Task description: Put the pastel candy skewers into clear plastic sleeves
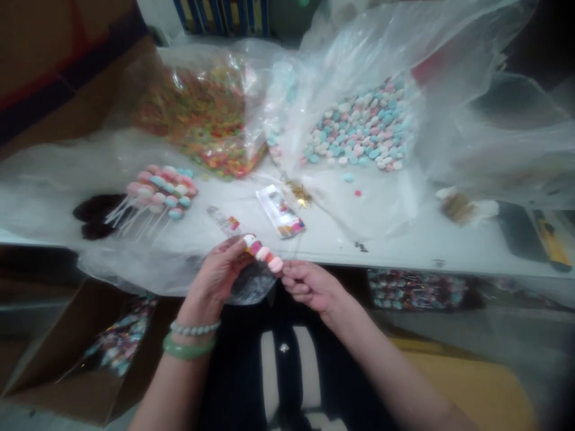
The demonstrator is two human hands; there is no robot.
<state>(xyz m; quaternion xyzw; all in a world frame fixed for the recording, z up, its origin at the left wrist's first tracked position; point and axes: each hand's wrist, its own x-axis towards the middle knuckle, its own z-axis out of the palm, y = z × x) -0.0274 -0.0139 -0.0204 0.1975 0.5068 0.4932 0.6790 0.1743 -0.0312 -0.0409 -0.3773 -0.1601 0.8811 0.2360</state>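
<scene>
My left hand (pixel 216 278) holds a stick threaded with pink and white candies (pixel 263 251), and a jade bangle and a beaded bracelet (pixel 191 341) sit on its wrist. The fingertips of my right hand (pixel 309 287) press against the pink candy at the far end. A crumpled clear plastic bag (pixel 251 284) lies under both hands. Close to my left hand is a narrow printed candy wrapper (pixel 223 221). A wider printed wrapper (pixel 281 211) lies farther forward. The stick's lower part is hidden by my left hand.
A bundle of candy sticks (pixel 157 191) lies left on the white table (pixel 381 248). Behind are clear bags of pastel candies (pixel 359 129) and multicoloured candies (pixel 197 120). A cardboard box (pixel 67 353) holding packaged candy sticks stands below left. More packaged sticks (pixel 415 290) lie below the table edge.
</scene>
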